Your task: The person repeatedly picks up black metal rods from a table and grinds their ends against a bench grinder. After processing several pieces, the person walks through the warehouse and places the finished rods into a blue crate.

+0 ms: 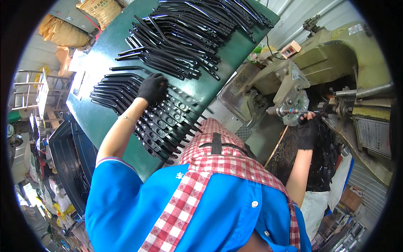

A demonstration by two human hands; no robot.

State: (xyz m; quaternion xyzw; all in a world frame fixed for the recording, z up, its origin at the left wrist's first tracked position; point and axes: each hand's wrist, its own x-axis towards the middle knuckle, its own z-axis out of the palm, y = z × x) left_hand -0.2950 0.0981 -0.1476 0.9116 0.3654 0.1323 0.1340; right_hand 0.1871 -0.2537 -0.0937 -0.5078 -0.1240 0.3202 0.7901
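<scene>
My left hand [153, 88], in a black fingerless glove, is closed on a black bent metal rod [126, 68] over the green table. The rod's flat, holed end is blurred on the far side of the hand. Beneath lies a row of similar black bent rods [113, 90], their holed brackets [160, 122] lined up toward me. To the right, my right hand [307, 131], gloved the same way, is raised to the machine's spindle [285, 111]. Its fingertips are bent together beside the spindle; what they hold, if anything, is too small to make out.
Piles of black bent rods [180, 33] cover the far part of the green table [235, 54]. A large olive-green machine [336, 54] stands at the right, with a small switch box [290, 49] on it. A dark bin [67, 155] sits left of the table.
</scene>
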